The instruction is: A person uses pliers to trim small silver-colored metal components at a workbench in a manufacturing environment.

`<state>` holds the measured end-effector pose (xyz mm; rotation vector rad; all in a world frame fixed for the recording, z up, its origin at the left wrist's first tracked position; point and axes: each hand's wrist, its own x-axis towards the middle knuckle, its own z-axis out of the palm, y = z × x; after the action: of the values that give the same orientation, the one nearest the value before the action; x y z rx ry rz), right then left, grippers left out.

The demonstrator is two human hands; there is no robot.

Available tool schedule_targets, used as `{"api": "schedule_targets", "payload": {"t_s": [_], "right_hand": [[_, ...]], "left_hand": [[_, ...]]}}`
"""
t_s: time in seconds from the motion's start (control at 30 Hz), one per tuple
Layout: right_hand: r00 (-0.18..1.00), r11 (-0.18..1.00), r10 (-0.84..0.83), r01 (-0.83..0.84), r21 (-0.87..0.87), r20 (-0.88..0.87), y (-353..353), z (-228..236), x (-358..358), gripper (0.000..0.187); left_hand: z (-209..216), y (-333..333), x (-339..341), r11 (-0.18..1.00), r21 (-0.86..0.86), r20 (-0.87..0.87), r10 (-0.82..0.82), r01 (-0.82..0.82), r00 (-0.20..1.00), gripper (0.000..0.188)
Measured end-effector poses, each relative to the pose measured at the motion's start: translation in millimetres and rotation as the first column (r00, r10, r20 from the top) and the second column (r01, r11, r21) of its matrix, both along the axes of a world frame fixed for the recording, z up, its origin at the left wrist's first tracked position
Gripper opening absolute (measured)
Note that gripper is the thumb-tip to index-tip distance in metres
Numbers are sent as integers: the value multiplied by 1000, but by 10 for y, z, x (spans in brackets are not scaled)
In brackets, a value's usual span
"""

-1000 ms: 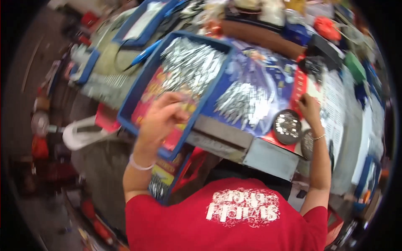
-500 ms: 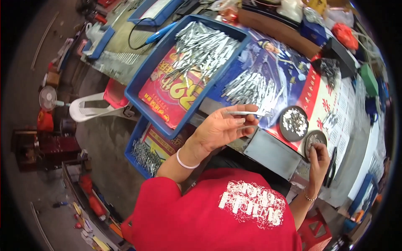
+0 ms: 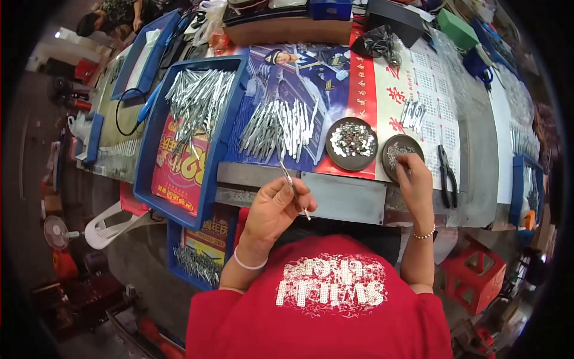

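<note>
1. Head view: landmark = disc dish (image 3: pixel 353 164), dark, round, with silvery discs (image 3: pixel 351 139) in it.
2. Left hand (image 3: pixel 276 206): left of disc dish and on its near side; thumb and fingers pinched together on one slim metal strip (image 3: pixel 287 178), both ends sticking out.
3. Right hand (image 3: pixel 415 179): right of disc dish, fingers curled, tips down in the small-parts dish (image 3: pixel 388 170). Cannot tell if a piece is gripped.
4. Strip pile (image 3: pixel 275 128): left of disc dish, loosely fanned. Blue tray (image 3: pixel 221 143) with more strips: further left.
5. Pliers (image 3: pixel 443 170): right of disc dish, beyond the small-parts dish.
6. Handling (judgement): strip probably light, fairly stiff, smooth enough to slip or twist; thin, so may bend if squeezed hard. Best hold: mid-length, flat between thumb and fingertips, ends free. Small parts likely need a fingertip pinch.
</note>
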<state>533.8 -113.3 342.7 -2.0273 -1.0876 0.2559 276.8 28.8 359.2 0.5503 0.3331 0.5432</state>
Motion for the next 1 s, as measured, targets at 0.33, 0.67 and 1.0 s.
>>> {"api": "schedule_targets", "payload": {"t_s": [0.33,0.67,1.0], "right_hand": [[921,965,33,71,-251,389,24,-278,226,13],[986,995,-42,56,-85,160,10,-231,240,6],[963,998,17,0,-63,270,63,-109,60,21]], "left_hand": [[-77,-131,-32,989,-134,-93,-75,62,993,21],[-127,-186,-9,959,-249,-77,-159,135,984,19],[-264,-245,80,935,-286,-65,-237,209,969,18]]}}
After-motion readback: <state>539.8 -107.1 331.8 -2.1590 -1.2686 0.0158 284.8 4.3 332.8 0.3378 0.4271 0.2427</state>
